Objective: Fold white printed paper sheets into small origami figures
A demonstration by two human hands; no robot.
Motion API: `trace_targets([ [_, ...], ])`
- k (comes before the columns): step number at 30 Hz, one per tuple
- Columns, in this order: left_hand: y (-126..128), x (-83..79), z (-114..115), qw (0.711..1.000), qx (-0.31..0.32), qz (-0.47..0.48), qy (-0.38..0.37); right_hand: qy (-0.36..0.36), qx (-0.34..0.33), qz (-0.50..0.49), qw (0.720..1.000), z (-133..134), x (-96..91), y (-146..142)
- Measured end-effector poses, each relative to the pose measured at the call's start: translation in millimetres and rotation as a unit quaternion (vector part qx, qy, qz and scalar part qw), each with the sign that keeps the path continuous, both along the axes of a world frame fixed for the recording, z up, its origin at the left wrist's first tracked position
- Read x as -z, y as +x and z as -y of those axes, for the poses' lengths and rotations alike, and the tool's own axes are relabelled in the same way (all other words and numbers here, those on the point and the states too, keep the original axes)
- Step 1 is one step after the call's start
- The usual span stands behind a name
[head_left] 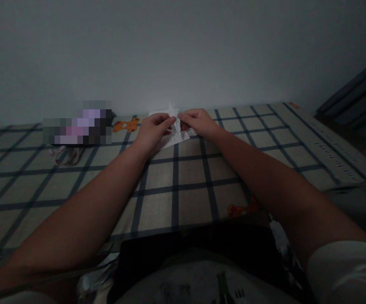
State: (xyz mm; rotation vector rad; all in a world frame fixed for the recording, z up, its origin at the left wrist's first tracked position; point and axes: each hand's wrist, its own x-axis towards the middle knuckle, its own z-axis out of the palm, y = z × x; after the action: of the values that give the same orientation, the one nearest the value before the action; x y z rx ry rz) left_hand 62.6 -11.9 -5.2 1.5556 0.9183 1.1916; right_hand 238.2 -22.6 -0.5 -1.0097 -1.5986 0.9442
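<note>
Near the wall, at the far side of the cloth-covered surface, my left hand (155, 128) and my right hand (198, 121) meet over a piece of folded white paper (177, 126). Both hands pinch the creased paper between thumb and fingers, the left on its left side and the right on its right side. A thin white point of it rises between the fingertips. Beneath it lies a flat white paper sheet (166, 144), partly hidden by the hands.
A checked cloth (157, 211) with printed orange bears covers the surface. To the left lies a pixelated, dark-edged object (107, 124) with a looped cord (65, 156) in front. A pale wall (183, 50) stands behind, with dark folded fabric (356, 97) at the right.
</note>
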Motion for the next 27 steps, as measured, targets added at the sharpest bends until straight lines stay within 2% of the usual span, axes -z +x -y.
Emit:
trace_targets([
  [11, -1.2, 3.2, -7.6, 0.999, -0.043, 0.028, 0.009, -0.023, 0.017, -0.051, 0.998, 6.8, -3.4, -4.3],
  [19, 0.7, -0.8, 0.7, 0.998, -0.039, 0.029, 0.031, 0.048, 0.029, 0.018, 0.998, -5.8, 7.4, 3.1],
  [23, 0.0, 0.1, -0.4, 0.998, -0.039, 0.044, 0.027, 0.055, 0.027, 0.025, 0.998, -9.1, 10.3, 3.9],
  [27, -2.7, 1.0, -1.5, 0.997, -0.045, -0.002, 0.056, 0.074, 0.045, 0.057, 0.995, -7.3, 8.2, 3.5],
])
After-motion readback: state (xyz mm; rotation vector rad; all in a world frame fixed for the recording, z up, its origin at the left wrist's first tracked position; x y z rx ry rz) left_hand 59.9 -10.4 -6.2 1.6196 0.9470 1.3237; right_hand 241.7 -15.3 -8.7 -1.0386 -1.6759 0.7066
